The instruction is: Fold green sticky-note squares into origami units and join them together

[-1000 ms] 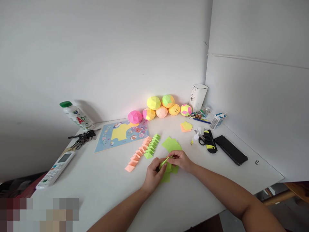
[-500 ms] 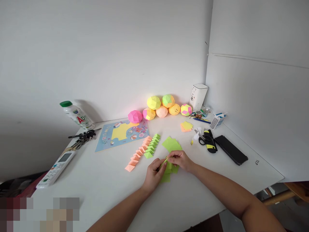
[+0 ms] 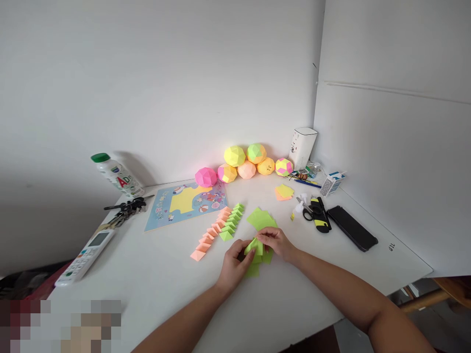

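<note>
Between my two hands is a green paper square (image 3: pixel 254 246), partly folded and tilted up. My left hand (image 3: pixel 236 260) grips its lower left side, thumb on top. My right hand (image 3: pixel 275 242) pinches its upper right edge between thumb and forefinger. Beneath them lie several loose green paper sheets (image 3: pixel 262 218), partly covered by the hands. To the left stand a row of folded green paper pieces (image 3: pixel 228 227) and a row of folded orange paper pieces (image 3: pixel 207 239).
Paper balls (image 3: pixel 246 170) sit along the back wall, beside a blue picture board (image 3: pixel 156 215). Left are a bottle (image 3: pixel 121 177), keys (image 3: pixel 128 208) and a remote control (image 3: pixel 86 255). Scissors (image 3: pixel 308 212), a yellow-black cutter (image 3: pixel 321 215) and a black phone (image 3: pixel 352 228) lie right.
The green paper square has turned from nearly edge-on to show its flat face. My hands stay in almost the same place, still holding it.
</note>
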`<state>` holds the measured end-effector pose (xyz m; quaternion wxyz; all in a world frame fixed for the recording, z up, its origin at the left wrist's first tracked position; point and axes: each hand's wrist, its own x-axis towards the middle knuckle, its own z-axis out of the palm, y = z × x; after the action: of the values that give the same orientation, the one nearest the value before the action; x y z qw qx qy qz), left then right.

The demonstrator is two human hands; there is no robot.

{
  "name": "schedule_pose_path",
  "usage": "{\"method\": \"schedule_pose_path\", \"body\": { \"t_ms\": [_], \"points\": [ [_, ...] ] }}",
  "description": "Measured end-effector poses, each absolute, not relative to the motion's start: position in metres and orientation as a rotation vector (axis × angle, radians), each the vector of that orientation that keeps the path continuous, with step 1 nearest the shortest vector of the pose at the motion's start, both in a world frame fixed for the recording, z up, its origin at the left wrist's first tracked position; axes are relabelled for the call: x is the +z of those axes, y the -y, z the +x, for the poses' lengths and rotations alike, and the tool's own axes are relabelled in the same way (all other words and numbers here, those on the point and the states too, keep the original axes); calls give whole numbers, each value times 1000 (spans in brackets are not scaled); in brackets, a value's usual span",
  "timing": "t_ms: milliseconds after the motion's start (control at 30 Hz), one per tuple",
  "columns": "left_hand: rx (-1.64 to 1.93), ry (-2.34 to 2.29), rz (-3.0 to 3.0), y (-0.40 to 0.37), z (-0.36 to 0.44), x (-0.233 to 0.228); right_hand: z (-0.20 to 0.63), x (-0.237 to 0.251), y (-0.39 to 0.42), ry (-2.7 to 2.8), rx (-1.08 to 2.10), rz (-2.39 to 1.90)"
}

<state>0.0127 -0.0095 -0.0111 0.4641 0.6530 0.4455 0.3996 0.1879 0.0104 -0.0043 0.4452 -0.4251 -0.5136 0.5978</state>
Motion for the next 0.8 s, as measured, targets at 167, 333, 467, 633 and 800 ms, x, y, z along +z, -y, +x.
{"method": "schedule_pose_path", "body": {
  "t_ms": [167, 333, 467, 633, 800],
  "points": [
    [1015, -1064, 1456, 8, 12, -18, 186, -6, -8, 1321, 1442, -1017],
    [1017, -1047, 1462, 7, 12, -17, 183, -9, -5, 1388, 1370, -1039],
    [1021, -1084, 1394, 7, 13, -19, 182, -10, -5, 1422, 1322, -1067],
    [986, -1098, 1319, 7, 13, -22, 182, -7, -6, 1429, 1254, -1091],
    [1019, -1073, 1328, 6, 13, -23, 183, -6, -5, 1501, 1246, -1121]
  ]
}}
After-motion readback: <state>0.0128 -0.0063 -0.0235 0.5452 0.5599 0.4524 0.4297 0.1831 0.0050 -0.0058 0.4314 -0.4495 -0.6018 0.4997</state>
